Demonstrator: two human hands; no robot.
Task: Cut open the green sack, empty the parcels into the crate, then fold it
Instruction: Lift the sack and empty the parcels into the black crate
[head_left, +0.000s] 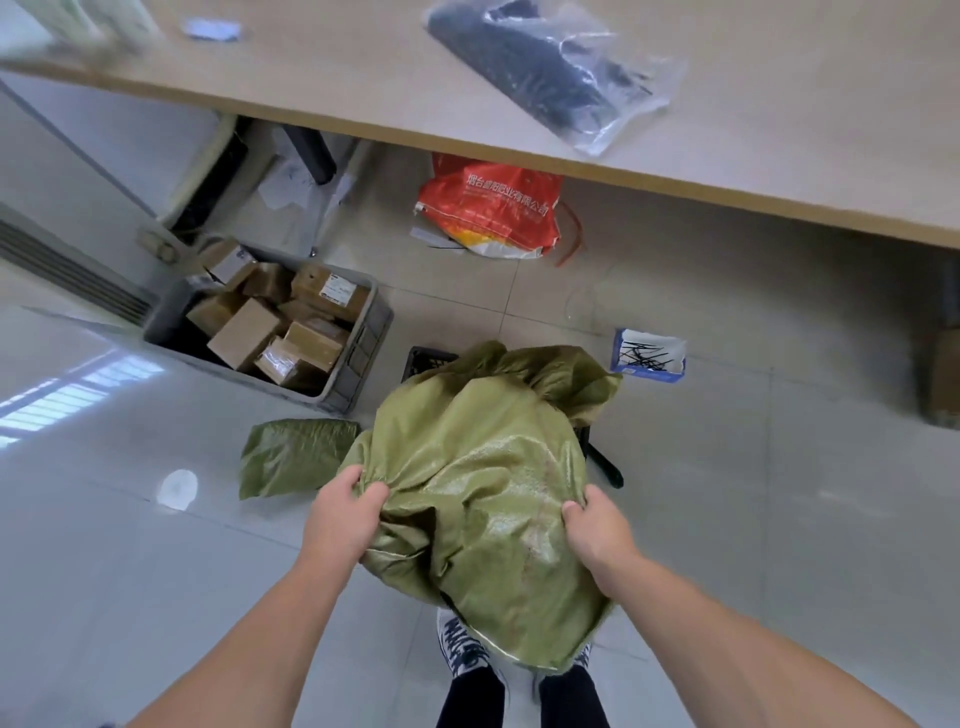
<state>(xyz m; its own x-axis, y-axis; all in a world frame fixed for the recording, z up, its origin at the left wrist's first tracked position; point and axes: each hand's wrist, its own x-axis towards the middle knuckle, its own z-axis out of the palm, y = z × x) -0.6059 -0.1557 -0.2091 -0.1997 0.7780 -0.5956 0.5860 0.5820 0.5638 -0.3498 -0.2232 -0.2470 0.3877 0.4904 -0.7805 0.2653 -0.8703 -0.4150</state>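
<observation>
A green woven sack (483, 483) hangs bunched in front of me, its far end draped over a black crate (423, 358) that it mostly hides. My left hand (345, 512) grips the sack's left side. My right hand (597, 530) grips its right side. A grey crate (363, 353) to the left holds several brown cardboard parcels (249, 332). A second green sack (296, 454) lies folded flat on the floor between the grey crate and my left hand.
A wooden table (727, 171) spans the top, with a clear bag of black cable ties (550, 67) on it. Under it lies a red and white sack (488, 208). A small blue box of ties (649, 356) sits right of the sack. My shoes (462, 644) are below.
</observation>
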